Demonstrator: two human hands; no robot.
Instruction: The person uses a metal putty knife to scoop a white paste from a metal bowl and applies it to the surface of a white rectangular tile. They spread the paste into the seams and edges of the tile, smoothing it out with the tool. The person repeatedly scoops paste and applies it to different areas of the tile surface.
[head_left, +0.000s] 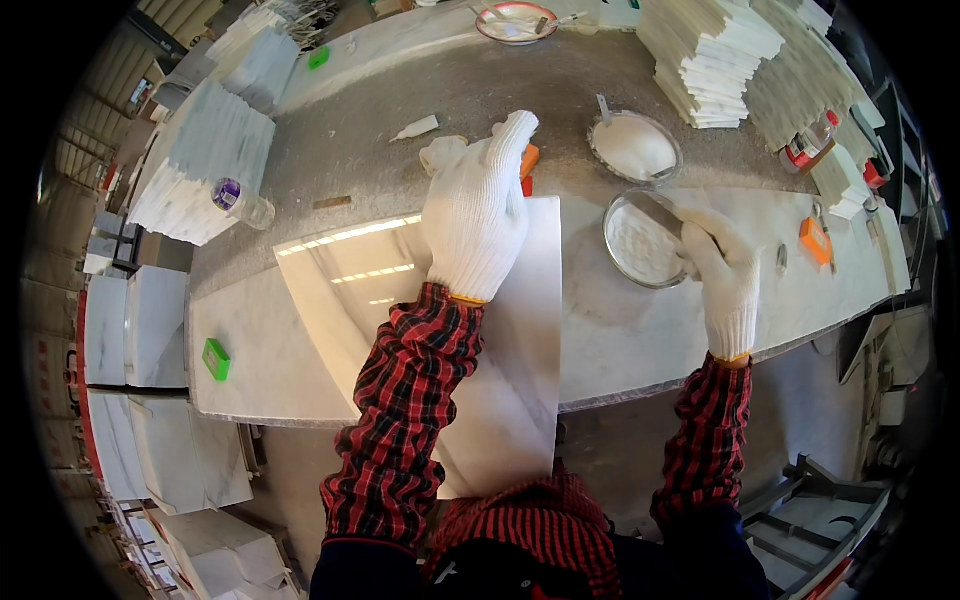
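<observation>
A glossy marble-look slab (505, 380) lies in front of me, its near end jutting past the table edge. Above its far edge is my left hand (478, 215) in a white knit glove, one digit stretched forward and the others curled out of sight. A bit of an orange thing (530, 158) shows beside that hand; what the fingers hold is mostly hidden. My gloved right hand (722, 270) is closed on a putty knife (655, 212), its flat blade over the rim of a round bowl (608, 250) of white paste (640, 248).
Another bowl of white powder (633, 145) stands just beyond, with a red-rimmed basin (515, 38) at the back. Stacked slabs (700, 60) rise on the right, more (205, 150) on the left. A bottle (243, 203), green box (216, 359) and orange tool (815, 241) lie around.
</observation>
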